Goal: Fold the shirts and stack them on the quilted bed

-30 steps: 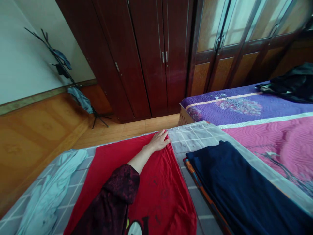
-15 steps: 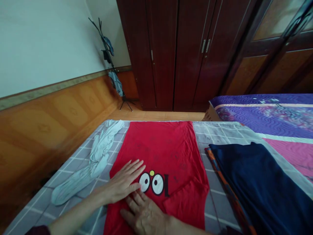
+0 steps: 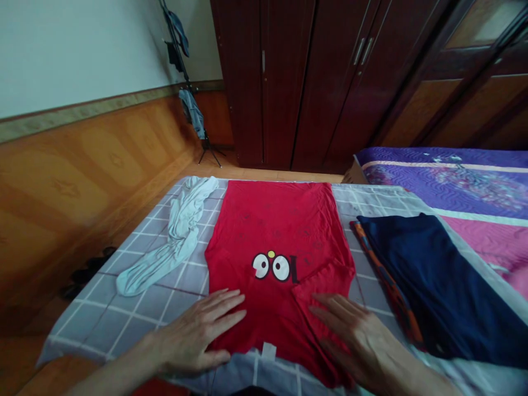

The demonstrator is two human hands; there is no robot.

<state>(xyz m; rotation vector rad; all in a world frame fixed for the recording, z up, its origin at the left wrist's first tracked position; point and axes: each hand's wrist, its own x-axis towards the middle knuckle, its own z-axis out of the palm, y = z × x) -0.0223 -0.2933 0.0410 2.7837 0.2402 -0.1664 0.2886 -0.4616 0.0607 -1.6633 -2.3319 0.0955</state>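
A red T-shirt (image 3: 280, 231) with a cartoon-eyes print lies flat on the grey checked sheet (image 3: 124, 308), its sides folded in. My left hand (image 3: 198, 338) rests flat and open on the shirt's near left corner. My right hand (image 3: 357, 335) lies flat with fingers spread on the near right part, over a folded-in sleeve. Neither hand holds anything.
A crumpled pale blue garment (image 3: 177, 234) lies left of the shirt. A folded navy garment (image 3: 429, 275) on an orange-edged one sits to the right. Beyond are a purple and pink quilt (image 3: 445, 181), a dark wooden wardrobe (image 3: 305, 77) and a clothes stand (image 3: 185, 82).
The view has tipped down and nearer. My hands have slid apart from the shirt's printed middle to its near left and right corners.
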